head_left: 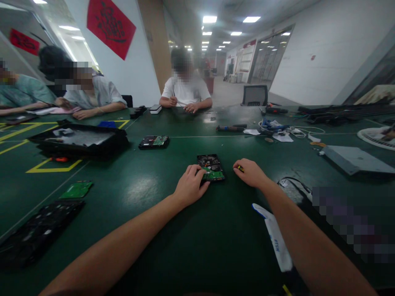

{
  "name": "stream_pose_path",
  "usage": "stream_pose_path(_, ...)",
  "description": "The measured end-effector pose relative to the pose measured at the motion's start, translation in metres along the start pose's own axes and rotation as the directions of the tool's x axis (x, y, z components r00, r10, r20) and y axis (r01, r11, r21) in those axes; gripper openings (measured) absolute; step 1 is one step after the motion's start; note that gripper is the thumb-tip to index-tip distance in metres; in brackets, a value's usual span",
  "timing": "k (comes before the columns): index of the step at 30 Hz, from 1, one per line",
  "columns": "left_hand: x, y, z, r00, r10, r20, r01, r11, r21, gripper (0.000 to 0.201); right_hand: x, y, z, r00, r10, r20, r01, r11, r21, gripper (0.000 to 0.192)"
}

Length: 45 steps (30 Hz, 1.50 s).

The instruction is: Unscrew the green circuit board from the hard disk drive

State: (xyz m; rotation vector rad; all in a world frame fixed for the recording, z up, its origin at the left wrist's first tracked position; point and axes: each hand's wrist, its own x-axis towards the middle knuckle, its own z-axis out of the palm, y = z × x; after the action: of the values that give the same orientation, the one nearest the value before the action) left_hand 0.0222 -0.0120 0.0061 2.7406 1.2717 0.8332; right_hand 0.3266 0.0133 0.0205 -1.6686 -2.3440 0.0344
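Left hand (190,186) resting on hard drive (211,167), fingers bent around its edge; right hand (250,172) pinching small yellow-tipped tool (240,168) beside it.

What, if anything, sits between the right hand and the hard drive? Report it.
Nothing visible does. The right hand, gripping a small yellow tool, rests just right of the hard drive, with only bare table between.

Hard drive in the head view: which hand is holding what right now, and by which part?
The left hand grips the hard drive at its near left corner. The right hand pinches a small yellow-and-black tool, mostly hidden; where along it cannot be told.
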Motion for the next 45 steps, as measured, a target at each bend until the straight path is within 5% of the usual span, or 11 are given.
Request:
stream_pose_path(9,-0.001,-0.007,-0.004,1.000,0.017,-0.014,-0.019,0.989,-0.149,0.034,0.000,-0.004,0.000,1.000,0.006,0.021,-0.006,1.000,-0.017,0.019)
stream_pose_path(16,-0.001,-0.011,0.000,0.973,-0.229,0.026,0.228,0.945,-0.234,0.064,0.000,-0.004,0.003,0.999,0.032,0.020,-0.031,0.999,-0.037,0.017)
stream_pose_path(23,0.001,-0.011,-0.001,0.959,-0.265,0.101,0.283,0.923,-0.260,0.074,0.001,-0.005,0.006,0.997,0.073,0.006,-0.073,0.997,-0.032,0.017)
stream_pose_path(38,0.003,-0.020,-0.001,0.987,-0.097,0.126,0.108,0.990,-0.091,0.032,0.001,-0.006,0.003,0.990,0.142,-0.005,-0.142,0.990,-0.009,0.017)
stream_pose_path(45,0.007,-0.040,-0.011,0.979,-0.103,0.178,0.105,0.994,-0.002,0.038,0.001,-0.006,0.002,0.984,0.175,-0.040,-0.177,0.984,-0.027,0.018)
